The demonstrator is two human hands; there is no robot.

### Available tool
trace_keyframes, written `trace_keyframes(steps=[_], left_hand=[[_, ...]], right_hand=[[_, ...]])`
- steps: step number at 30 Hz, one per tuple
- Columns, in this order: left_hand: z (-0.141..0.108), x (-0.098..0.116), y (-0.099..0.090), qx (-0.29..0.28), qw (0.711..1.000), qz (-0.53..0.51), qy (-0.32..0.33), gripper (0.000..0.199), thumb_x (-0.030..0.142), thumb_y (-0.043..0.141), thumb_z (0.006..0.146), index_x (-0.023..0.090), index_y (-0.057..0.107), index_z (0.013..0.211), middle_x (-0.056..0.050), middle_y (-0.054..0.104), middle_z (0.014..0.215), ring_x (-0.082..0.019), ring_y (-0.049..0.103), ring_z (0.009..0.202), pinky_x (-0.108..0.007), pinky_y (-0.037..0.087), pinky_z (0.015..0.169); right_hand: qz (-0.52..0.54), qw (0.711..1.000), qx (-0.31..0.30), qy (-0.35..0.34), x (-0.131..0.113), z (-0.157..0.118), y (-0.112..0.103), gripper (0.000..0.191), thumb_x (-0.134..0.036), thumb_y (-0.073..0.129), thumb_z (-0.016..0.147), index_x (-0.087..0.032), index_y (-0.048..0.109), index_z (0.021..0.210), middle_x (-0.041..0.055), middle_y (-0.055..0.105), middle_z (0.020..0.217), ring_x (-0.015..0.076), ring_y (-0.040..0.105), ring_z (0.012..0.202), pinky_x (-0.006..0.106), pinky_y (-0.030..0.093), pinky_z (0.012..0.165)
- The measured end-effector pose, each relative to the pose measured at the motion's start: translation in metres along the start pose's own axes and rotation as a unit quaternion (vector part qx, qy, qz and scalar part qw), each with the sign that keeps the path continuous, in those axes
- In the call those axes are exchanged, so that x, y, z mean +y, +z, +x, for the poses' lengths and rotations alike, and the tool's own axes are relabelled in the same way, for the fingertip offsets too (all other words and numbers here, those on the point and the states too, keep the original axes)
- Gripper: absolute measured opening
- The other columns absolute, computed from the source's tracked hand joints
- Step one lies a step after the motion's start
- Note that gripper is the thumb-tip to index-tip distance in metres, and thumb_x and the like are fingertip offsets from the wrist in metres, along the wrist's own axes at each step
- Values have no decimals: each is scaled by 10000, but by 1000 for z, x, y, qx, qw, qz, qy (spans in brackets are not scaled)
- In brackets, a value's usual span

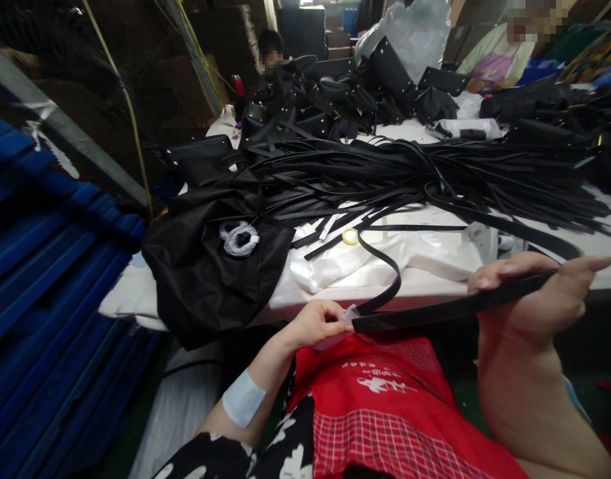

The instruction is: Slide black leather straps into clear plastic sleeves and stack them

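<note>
Left hand [318, 324] pinches the near end of a black strap [449, 309], a clear film tab at its fingertips. Right hand [539, 286] supports the strap's length above the lap, before the bench [429, 283]. Judged: working the strap end; next needs a steady pinch.

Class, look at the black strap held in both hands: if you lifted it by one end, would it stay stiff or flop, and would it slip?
The strap probably flops: beyond the right hand it curves in a loose loop. It stays straight only between that hand and the left hand. Its smooth sheen suggests it could slide through the fingers. It seems light, being thin.
</note>
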State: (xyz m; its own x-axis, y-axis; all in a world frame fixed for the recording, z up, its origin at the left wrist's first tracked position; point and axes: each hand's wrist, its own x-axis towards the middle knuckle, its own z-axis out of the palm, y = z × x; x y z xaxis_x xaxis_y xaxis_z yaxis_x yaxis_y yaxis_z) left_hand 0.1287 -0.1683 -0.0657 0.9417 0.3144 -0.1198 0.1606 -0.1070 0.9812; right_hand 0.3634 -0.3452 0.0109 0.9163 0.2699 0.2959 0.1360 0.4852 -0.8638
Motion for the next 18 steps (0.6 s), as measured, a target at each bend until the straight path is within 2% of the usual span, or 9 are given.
trace_keyframes(steps=[6, 9, 13, 18], left_hand=[[0, 4, 1, -52, 999, -9, 14, 258, 364, 760, 754, 107, 747, 743, -36, 676, 699, -108, 560, 630, -205, 421, 606], [-2, 6, 1, -60, 998, -20, 11, 273, 384, 769, 742, 112, 750, 752, -38, 678, 702, -110, 557, 628, -206, 414, 598], [-4, 9, -1, -43, 998, -48, -4, 249, 370, 777, 727, 123, 749, 720, -35, 681, 704, -132, 573, 664, -232, 434, 653], [-8, 11, 1, -44, 998, -45, 12, 260, 412, 763, 728, 152, 763, 728, -53, 695, 735, -182, 593, 687, -294, 454, 675]], right_hand=[[-15, 1000, -23, -5, 1, -1, 4, 775, -892, 326, 758, -214, 527, 442, 13, 462, 329, 187, 498, 302, 299, 374, 281], [-25, 999, -21, 0, 3, -4, 5, 788, -909, 327, 736, -213, 530, 427, 19, 457, 322, 192, 498, 306, 308, 385, 297], [-15, 999, -32, 12, 2, -9, 5, 728, -805, 379, 826, -208, 594, 470, 37, 496, 372, 205, 516, 357, 317, 393, 330], [-14, 992, -102, 76, 2, -15, -1, 678, -730, 372, 873, -237, 689, 534, 100, 590, 465, 260, 571, 446, 390, 442, 426]])
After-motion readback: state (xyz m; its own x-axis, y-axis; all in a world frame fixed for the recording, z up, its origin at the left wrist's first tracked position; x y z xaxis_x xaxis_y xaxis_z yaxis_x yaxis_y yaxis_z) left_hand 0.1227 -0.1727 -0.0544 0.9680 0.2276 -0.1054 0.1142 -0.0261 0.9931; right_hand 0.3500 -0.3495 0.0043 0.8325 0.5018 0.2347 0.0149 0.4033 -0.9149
